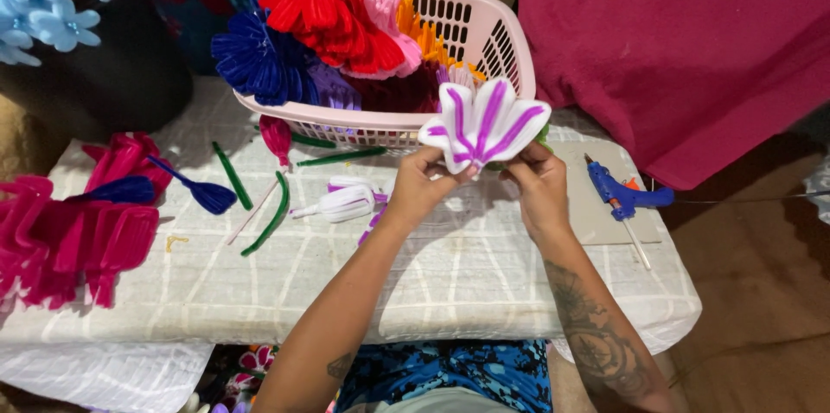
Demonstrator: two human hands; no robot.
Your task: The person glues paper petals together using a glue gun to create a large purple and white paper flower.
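2 hands on 1 part: left hand (421,181) and right hand (538,181) both pinched shut on the base of the white-and-purple flower (484,123); flower sits directly between and just above the fingertips, petals fanning up and away from the wrists, long axis running away from the body; both hands equally near; pink basket (484,28) just beyond the flower; blue glue gun (621,195) close to the right of the right hand; white petal piece (344,203) and green stems (275,214) left of the left hand.
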